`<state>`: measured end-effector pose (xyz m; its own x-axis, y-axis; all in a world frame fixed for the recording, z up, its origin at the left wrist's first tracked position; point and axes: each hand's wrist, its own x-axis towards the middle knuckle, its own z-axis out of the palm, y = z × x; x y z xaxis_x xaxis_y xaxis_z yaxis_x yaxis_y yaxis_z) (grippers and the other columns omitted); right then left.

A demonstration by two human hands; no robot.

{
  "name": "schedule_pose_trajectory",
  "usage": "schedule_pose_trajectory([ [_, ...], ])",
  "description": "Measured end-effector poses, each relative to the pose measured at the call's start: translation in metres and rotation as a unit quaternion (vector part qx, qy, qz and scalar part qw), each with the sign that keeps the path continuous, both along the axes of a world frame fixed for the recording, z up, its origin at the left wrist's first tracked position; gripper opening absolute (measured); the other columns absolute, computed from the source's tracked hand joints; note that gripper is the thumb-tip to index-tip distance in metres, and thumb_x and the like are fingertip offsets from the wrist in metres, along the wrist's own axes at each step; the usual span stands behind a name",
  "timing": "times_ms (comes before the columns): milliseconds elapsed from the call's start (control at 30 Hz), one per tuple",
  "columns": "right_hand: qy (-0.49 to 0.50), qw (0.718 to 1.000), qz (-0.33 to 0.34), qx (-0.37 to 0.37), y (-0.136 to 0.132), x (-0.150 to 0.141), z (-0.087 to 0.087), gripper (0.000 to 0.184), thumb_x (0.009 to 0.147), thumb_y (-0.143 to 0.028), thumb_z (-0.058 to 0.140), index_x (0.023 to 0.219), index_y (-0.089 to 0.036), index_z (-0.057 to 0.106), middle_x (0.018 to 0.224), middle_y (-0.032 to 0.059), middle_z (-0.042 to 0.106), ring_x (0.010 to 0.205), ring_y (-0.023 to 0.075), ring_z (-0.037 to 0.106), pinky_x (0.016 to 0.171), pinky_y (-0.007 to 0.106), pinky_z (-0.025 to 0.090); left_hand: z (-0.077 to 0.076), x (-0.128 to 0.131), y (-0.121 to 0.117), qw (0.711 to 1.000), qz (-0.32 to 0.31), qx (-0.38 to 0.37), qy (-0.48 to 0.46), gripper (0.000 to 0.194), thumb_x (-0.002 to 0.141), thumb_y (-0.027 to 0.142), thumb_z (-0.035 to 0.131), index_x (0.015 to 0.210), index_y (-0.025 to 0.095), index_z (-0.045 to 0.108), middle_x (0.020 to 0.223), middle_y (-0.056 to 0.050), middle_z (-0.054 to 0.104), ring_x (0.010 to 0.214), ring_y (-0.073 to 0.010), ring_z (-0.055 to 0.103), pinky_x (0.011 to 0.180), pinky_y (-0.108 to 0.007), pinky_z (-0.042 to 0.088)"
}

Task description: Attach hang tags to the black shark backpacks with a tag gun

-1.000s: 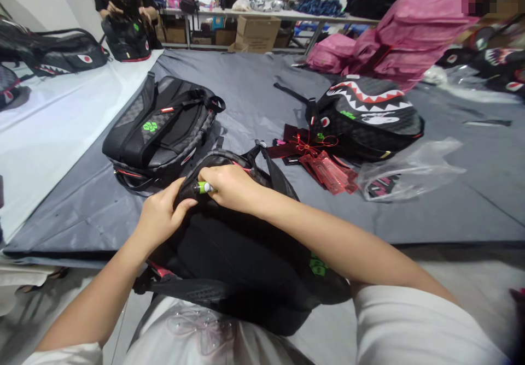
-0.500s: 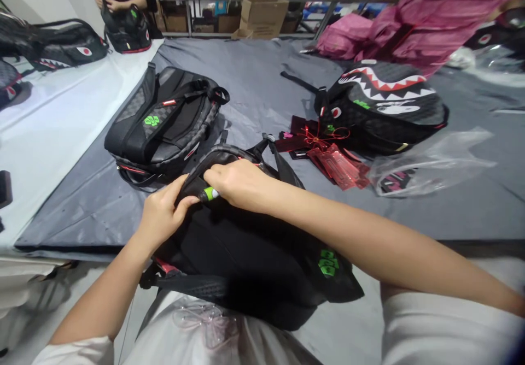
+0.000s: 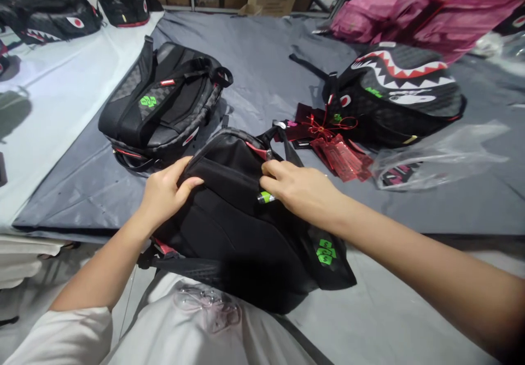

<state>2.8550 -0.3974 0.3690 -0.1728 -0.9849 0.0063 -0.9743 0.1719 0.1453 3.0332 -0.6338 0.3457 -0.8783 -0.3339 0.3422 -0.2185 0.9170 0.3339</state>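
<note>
Grey cloth point(image 3: 262, 64) covered the table, and pink bags point(image 3: 404, 18) sat at the upper right of the frame. One black bag point(image 3: 246, 228) was at the lower middle, over the table's near edge. The left hand point(image 3: 170, 187) pinched the bag's edge. The right hand point(image 3: 299, 193) was curled around a green tube point(image 3: 267, 197); I could not tell if it gripped the bag too. It seemed best to hold the edge tight and flat, so the tube didn't snag. A checked backpack point(image 3: 174, 100) lay just behind the left hand, leaving little room. Red strips point(image 3: 343, 157) and a clear plastic bag point(image 3: 447, 160) lay right of middle, out of the way.
</note>
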Motion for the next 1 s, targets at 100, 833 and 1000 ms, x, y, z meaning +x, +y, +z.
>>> schedule_pose_trajectory([
  [100,-0.039,0.999,-0.013,-0.018,0.001,-0.001,-0.002,0.026,0.088,-0.002,0.045,0.101,-0.016,0.063,0.109,0.0097,0.064,0.077,0.0146,0.057,0.054,0.027,0.026,0.001,0.000,0.000,1.000,0.004,0.005,-0.004,0.048,0.093,0.053,0.054,0.128,0.021,0.060,0.111,-0.004,0.073,0.092,-0.0216,0.071,0.080,-0.028,0.053],
  [833,-0.055,0.994,-0.069,0.064,0.012,-0.008,-0.019,0.031,0.097,-0.010,0.036,0.103,-0.017,0.065,0.117,0.0111,0.061,0.094,0.0214,0.057,0.055,0.027,0.033,0.016,-0.018,0.001,0.994,0.043,0.046,-0.091,0.066,0.089,0.065,0.050,0.132,0.016,0.057,0.110,0.004,0.068,0.099,-0.0210,0.066,0.091,-0.039,0.053],
  [1000,-0.056,0.977,-0.134,-0.154,0.016,0.010,-0.023,0.045,0.100,-0.014,0.030,0.140,-0.021,0.047,0.132,0.0128,0.056,0.109,0.0236,0.059,0.075,0.033,0.051,0.015,0.013,-0.017,0.973,0.024,0.169,-0.158,0.070,0.080,0.069,0.061,0.132,0.023,0.056,0.122,0.002,0.067,0.106,-0.0237,0.065,0.090,-0.036,0.056],
])
